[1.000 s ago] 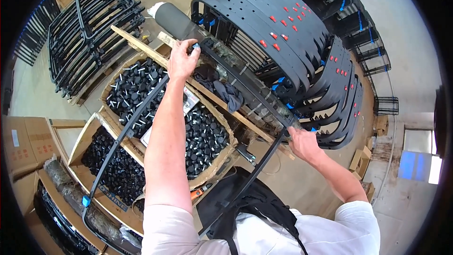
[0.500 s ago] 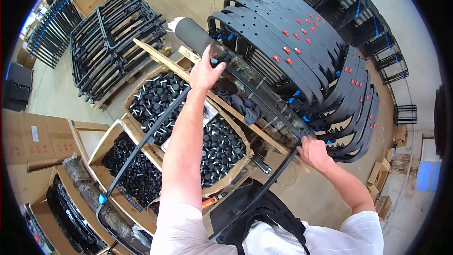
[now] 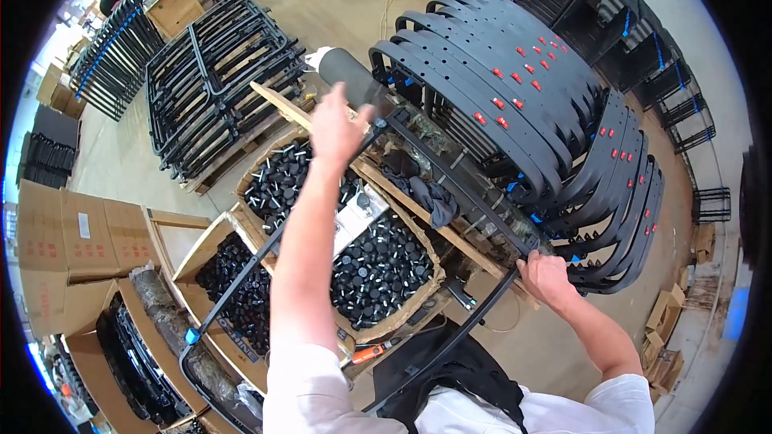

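A black metal tube frame (image 3: 476, 193) lies across the bench in front of me, its two long sides running back toward my body. My right hand (image 3: 547, 277) is wrapped round its right far corner. Just left of the other far corner hovers my left hand (image 3: 338, 130), blurred, with thumb and fingers apart and nothing visible in them. A small round piece (image 3: 380, 123) sits at that corner. Below my left forearm stands a carton of black round-headed screw-in feet (image 3: 382, 273) with metal studs. A blue clip (image 3: 192, 336) is on the frame's left tube.
Another carton holds small black parts (image 3: 233, 281). An orange-handled tool (image 3: 368, 354) lies near my body. Curved black panels with red tags (image 3: 515, 72) are stacked at the right, black frames (image 3: 221, 80) at the far left. A dark cloth (image 3: 434, 199) lies beside the wooden board (image 3: 466, 253).
My left hand has come off the frame's left far corner and moved slightly left, its fingers spreading. My right hand keeps its grip. The whole view has shifted a little.
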`<action>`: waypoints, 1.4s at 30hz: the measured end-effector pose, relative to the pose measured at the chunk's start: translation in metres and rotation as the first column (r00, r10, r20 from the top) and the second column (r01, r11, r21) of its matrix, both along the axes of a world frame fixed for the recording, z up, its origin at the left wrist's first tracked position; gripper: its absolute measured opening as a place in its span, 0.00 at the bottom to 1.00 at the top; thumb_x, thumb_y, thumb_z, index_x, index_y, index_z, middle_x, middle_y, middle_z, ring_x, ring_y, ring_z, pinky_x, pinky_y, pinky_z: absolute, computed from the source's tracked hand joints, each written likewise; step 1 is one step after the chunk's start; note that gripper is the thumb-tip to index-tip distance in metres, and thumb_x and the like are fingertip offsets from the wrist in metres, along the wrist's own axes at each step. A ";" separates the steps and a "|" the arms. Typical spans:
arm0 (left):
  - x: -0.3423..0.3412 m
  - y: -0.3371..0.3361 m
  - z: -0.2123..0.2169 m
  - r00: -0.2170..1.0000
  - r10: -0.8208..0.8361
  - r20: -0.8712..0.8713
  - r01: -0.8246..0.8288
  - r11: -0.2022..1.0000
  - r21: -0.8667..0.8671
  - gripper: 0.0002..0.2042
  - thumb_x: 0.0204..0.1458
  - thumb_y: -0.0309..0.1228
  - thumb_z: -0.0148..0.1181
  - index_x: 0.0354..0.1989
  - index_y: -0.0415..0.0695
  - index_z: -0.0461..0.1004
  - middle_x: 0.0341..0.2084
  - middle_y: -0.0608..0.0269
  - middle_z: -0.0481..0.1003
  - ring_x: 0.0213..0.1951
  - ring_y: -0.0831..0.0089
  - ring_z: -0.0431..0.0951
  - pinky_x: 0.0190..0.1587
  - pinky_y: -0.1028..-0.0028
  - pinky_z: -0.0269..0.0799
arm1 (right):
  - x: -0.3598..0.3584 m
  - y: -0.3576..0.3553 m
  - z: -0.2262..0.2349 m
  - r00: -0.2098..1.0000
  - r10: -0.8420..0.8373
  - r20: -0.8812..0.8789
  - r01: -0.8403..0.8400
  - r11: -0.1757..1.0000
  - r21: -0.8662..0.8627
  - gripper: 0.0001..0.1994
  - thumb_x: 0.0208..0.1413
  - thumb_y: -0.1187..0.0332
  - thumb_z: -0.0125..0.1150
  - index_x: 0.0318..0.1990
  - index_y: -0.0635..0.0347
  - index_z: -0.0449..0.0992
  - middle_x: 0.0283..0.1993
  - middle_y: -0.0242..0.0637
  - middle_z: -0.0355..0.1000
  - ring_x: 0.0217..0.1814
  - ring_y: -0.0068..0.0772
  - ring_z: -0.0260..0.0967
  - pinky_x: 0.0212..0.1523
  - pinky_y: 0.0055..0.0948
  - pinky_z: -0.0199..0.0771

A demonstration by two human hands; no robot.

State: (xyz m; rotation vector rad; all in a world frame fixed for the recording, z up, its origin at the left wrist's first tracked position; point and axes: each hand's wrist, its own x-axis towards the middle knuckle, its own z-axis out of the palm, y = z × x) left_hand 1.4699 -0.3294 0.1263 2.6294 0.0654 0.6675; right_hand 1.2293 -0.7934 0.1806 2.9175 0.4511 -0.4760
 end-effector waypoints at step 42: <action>-0.116 0.177 -0.095 0.725 -0.018 -0.689 0.159 0.977 0.141 0.21 0.56 0.37 0.69 0.60 0.58 0.77 0.53 0.50 0.77 0.54 0.46 0.80 0.58 0.54 0.78 | -0.010 -0.006 -0.016 0.994 -0.024 0.106 0.019 0.999 0.041 0.19 0.68 0.54 0.60 0.34 0.64 0.75 0.25 0.54 0.78 0.28 0.59 0.79 0.31 0.52 0.79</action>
